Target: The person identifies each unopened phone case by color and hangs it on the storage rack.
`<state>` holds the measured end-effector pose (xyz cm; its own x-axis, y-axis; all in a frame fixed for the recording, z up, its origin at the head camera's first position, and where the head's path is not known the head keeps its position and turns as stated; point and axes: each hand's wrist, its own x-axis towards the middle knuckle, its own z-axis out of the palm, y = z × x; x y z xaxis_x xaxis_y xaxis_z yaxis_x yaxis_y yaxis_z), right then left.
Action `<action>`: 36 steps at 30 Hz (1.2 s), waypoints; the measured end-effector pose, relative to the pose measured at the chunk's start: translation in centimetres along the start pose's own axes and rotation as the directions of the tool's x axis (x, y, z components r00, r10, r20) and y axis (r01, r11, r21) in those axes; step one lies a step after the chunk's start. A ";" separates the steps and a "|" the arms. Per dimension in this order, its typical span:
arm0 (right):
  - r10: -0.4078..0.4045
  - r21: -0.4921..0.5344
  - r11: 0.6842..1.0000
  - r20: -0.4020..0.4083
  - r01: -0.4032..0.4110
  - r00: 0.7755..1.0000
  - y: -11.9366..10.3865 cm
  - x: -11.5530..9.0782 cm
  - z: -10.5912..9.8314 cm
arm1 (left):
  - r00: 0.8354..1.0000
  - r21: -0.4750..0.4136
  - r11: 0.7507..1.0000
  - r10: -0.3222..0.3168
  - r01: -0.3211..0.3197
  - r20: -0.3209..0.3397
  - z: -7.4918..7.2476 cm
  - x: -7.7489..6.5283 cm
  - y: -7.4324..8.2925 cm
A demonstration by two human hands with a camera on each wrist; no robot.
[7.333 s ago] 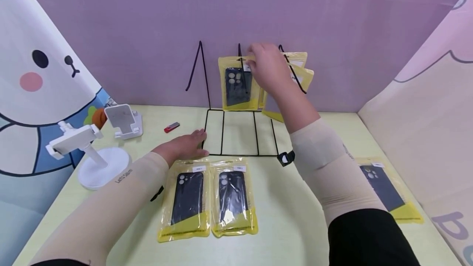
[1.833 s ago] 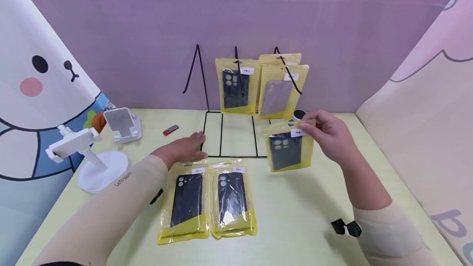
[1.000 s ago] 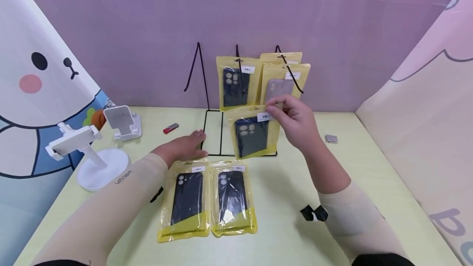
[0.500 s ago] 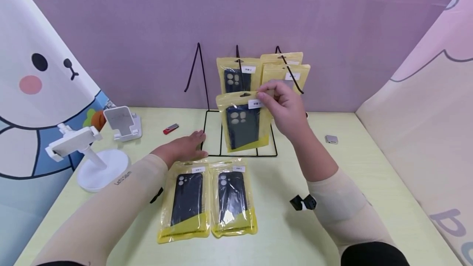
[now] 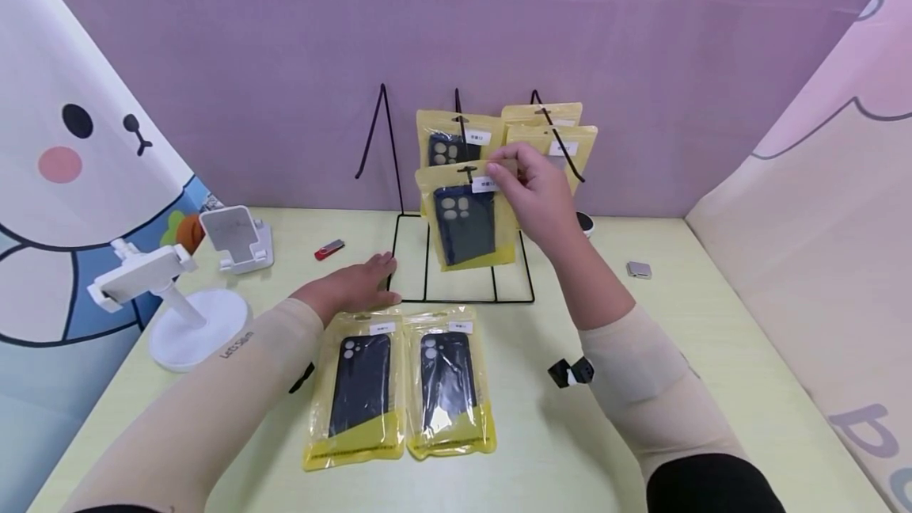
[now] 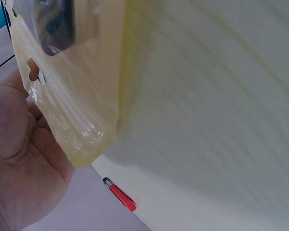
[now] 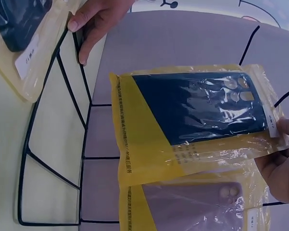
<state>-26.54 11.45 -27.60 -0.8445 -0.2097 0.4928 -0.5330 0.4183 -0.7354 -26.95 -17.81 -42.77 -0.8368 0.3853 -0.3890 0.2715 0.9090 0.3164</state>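
My right hand (image 5: 534, 188) pinches the top right corner of a yellow-edged clear pouch (image 5: 466, 228) with a dark blue phone case inside. The pouch hangs upright at the middle hook, whose tip is right at its hang hole. Behind it another pouched dark case (image 5: 443, 150) hangs on that same hook. On the right hook hang two more pouches (image 5: 586, 141); the front one holds a light purple case (image 7: 197, 204). My left hand (image 5: 352, 283) rests, fingers extended, on the front left corner of the black wire rack (image 5: 463, 302).
Two pouches with black phone cases, one left (image 5: 359, 386) and one right (image 5: 449, 386), lie before the rack. White phone stands, one tall (image 5: 221, 327) and one low (image 5: 238, 232), stand left. A red USB stick (image 5: 329, 249) and small silver piece (image 5: 639, 269) flank the rack.
The pouch lying at the table's right is now in my right hand, which has carried it left and up to the middle hook. My left hand has stayed on the rack.
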 end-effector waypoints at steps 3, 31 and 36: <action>0.017 -0.093 0.996 0.003 -0.016 1.000 -0.3 0.5 0.0 | 1.000 -0.001 1.000 -0.001 0.001 -0.001 0.0 0.0 0.0; 0.102 -0.569 0.816 -0.022 -0.097 0.995 -0.6 5.1 0.0 | 0.999 -0.002 0.999 -0.036 0.036 0.019 -0.2 0.2 0.6; 0.150 -0.583 0.801 -0.021 -0.134 0.989 -0.7 5.5 0.0 | 0.999 0.009 1.000 -0.028 0.027 0.017 -0.3 0.2 0.7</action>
<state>-30.79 9.96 -24.38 -0.9134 -0.1257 0.3871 -0.2837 0.8786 -0.3842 -27.08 -17.19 -42.35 -0.8358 0.3627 -0.4121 0.2527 0.9206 0.2976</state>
